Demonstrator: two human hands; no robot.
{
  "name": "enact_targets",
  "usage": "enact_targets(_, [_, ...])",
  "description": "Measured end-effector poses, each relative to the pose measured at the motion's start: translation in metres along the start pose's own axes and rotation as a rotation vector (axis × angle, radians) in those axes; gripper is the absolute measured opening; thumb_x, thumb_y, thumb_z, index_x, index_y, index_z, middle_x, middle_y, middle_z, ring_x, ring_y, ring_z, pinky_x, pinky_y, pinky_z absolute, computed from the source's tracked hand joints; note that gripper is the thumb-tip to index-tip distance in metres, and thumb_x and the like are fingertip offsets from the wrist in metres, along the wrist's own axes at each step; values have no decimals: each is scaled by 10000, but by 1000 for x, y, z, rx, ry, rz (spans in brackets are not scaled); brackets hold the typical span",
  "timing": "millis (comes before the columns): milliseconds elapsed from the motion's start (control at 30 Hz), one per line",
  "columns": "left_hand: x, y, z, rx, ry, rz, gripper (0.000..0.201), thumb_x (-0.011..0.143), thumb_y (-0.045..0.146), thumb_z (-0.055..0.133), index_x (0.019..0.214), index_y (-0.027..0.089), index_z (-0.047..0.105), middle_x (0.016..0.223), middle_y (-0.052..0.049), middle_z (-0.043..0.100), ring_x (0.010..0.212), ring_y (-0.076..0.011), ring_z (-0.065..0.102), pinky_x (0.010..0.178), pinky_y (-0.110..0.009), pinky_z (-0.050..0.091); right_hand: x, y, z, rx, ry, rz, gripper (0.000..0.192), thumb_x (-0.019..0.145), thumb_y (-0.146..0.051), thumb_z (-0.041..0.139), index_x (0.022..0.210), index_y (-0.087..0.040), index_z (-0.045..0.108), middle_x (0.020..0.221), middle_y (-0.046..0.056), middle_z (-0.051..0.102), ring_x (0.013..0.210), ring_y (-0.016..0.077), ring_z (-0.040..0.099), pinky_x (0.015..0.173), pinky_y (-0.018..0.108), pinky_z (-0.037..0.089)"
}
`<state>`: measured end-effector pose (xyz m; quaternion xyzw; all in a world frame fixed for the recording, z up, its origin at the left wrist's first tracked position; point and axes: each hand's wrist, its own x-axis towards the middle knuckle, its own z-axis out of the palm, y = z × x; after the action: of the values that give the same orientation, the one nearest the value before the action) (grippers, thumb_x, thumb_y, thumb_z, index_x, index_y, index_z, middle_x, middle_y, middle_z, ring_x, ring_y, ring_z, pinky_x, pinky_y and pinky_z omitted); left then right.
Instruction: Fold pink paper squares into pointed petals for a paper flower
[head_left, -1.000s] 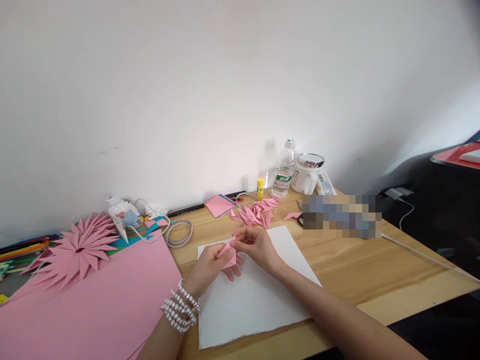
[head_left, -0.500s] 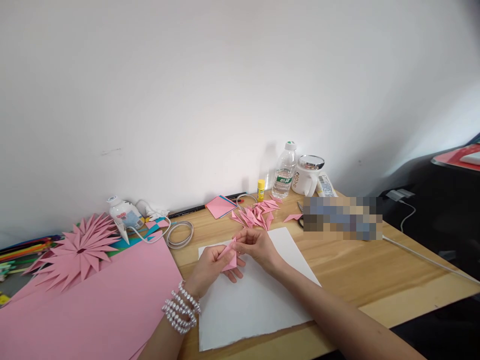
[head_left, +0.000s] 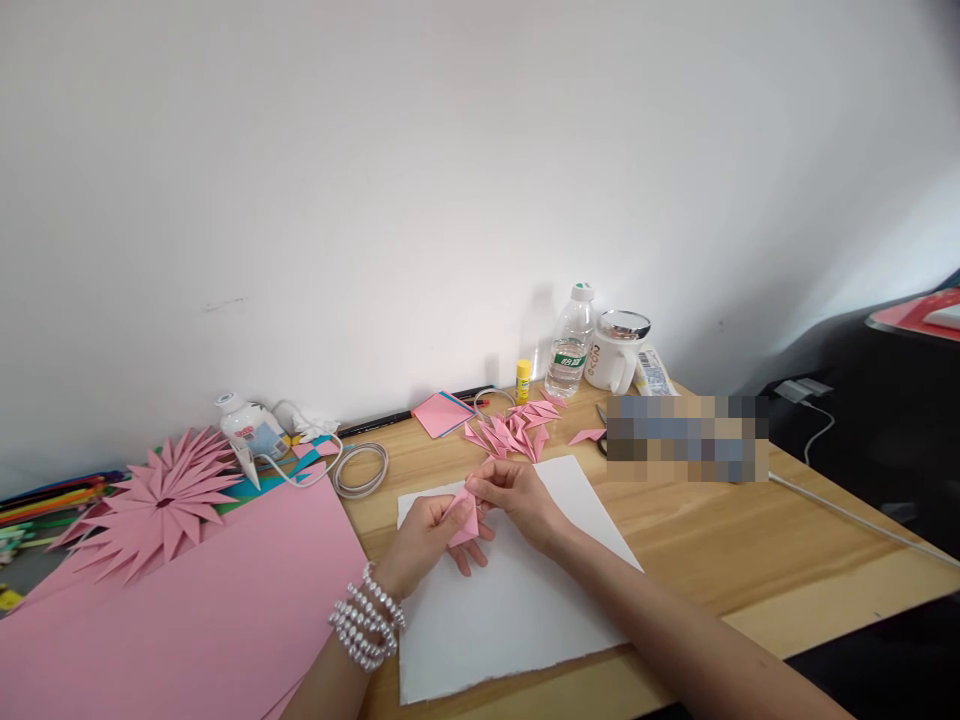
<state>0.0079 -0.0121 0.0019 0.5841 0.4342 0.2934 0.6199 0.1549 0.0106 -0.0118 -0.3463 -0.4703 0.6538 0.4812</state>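
A small folded piece of pink paper (head_left: 464, 526) is held above a white sheet (head_left: 525, 610). My left hand (head_left: 427, 535) grips its lower left side, thumb on top and the other fingers beneath. My right hand (head_left: 517, 497) pinches the paper's upper tip between thumb and forefinger. Just beyond my hands lies a loose heap of folded pink paper pieces (head_left: 514, 432). Strings of pearly beads circle my left wrist.
At left, a pointed pink paper rosette (head_left: 162, 500) lies near large pink sheets (head_left: 202, 620). Along the wall stand a white bottle (head_left: 251, 425), yellow glue stick (head_left: 523, 382), water bottle (head_left: 571, 340) and white mug (head_left: 615, 355). Scissors (head_left: 602, 440) lie beside a blurred-out patch; a coiled cable (head_left: 361, 470) rests left.
The pink paper has turned slightly between my hands, and its lower corner now points a little more to the right. Both hands keep their hold, and the view has shifted slightly.
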Motion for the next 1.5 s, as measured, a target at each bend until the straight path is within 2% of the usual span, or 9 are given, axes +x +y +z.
enact_targets(133, [-1, 0, 1, -13, -35, 3, 406, 775, 472, 423, 750, 90, 557, 840, -162, 655, 546, -164, 619, 413, -229, 452, -1, -2, 2, -10, 7, -1, 287, 594, -404, 665, 569, -147, 538, 521, -27, 533, 455, 69, 445, 477, 226, 382])
enact_targets(333, [-2, 0, 1, 24, -51, 12, 335, 699, 417, 567, 759, 87, 573, 794, -148, 663, 555, -182, 626, 440, -262, 479, 1, 2, 2, -38, 21, -23, 269, 591, -385, 670, 594, -150, 540, 520, -30, 535, 458, 75, 458, 475, 228, 386])
enact_targets(500, [-2, -1, 0, 22, -45, -13, 353, 707, 430, 551, 760, 82, 567, 774, -157, 667, 557, -197, 635, 448, -277, 494, 0, 1, 4, -50, 35, -26, 264, 601, -367, 669, 573, -153, 518, 507, -33, 531, 447, 71, 461, 471, 222, 392])
enact_targets(767, [-3, 2, -1, -48, -45, -31, 338, 730, 408, 539, 813, 80, 562, 800, -164, 665, 607, -216, 645, 493, -305, 518, 1, -2, -3, 61, -139, 9, 269, 568, -317, 705, 748, -141, 612, 644, -2, 604, 495, 77, 497, 505, 232, 408])
enact_targets(900, [-4, 3, -3, -74, -64, -51, 363, 752, 420, 504, 817, 71, 581, 838, -173, 661, 662, -230, 647, 575, -344, 526, 2, 1, -6, 65, -118, 14, 268, 547, -289, 723, 746, -137, 628, 636, 3, 617, 478, 75, 493, 493, 233, 403])
enact_targets(1100, [-5, 5, -10, -111, -6, -57, 380, 741, 435, 514, 838, 85, 625, 833, -139, 672, 729, -227, 640, 707, -373, 499, 4, 5, -8, 52, -59, 37, 300, 511, -287, 740, 754, -139, 646, 687, 21, 642, 577, 104, 554, 569, 249, 447])
enact_targets(1267, [-7, 8, -13, -115, -13, -45, 356, 709, 429, 557, 766, 88, 641, 801, -131, 674, 748, -238, 635, 704, -372, 497, 4, 7, -9, 37, -54, 48, 316, 485, -282, 753, 749, -143, 651, 676, 16, 641, 573, 103, 555, 569, 248, 456])
enact_targets(1500, [-7, 7, -11, -161, -60, -81, 349, 733, 414, 539, 812, 84, 620, 816, -149, 668, 739, -236, 639, 704, -390, 497, 4, 6, -10, 16, -48, 51, 304, 498, -278, 747, 743, -131, 644, 672, 17, 630, 579, 101, 551, 547, 237, 453])
